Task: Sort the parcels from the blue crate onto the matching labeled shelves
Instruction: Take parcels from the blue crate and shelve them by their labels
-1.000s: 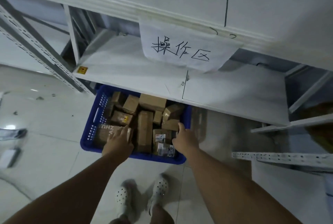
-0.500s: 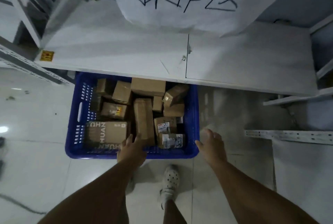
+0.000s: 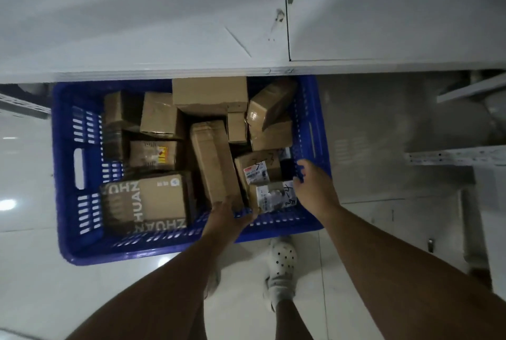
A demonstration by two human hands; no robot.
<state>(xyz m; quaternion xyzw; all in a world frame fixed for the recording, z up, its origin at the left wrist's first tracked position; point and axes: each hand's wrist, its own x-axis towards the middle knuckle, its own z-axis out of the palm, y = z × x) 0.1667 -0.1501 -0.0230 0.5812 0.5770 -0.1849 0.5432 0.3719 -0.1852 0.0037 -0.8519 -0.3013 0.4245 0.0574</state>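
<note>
A blue crate (image 3: 65, 164) stands on the floor, its far end under a white shelf. It holds several brown cardboard parcels: a long box (image 3: 213, 159) in the middle, a box printed ZHUAN (image 3: 153, 200) at the near left, and two labelled parcels with handwritten numbers (image 3: 258, 167) (image 3: 273, 197) at the near right. My left hand (image 3: 227, 216) curls over the crate's near rim, right by the long box's end. My right hand (image 3: 312, 183) grips the rim at the near right corner.
The white metal shelf board (image 3: 164, 24) overhangs the crate's far end. A perforated shelf rail (image 3: 451, 156) juts out at the right. My foot in a white clog (image 3: 282, 265) stands just behind the crate on the pale tiled floor.
Both hands left the parcels, drew back and have now closed on the crate's near rim and right corner. The view has dropped lower and closer to the crate.
</note>
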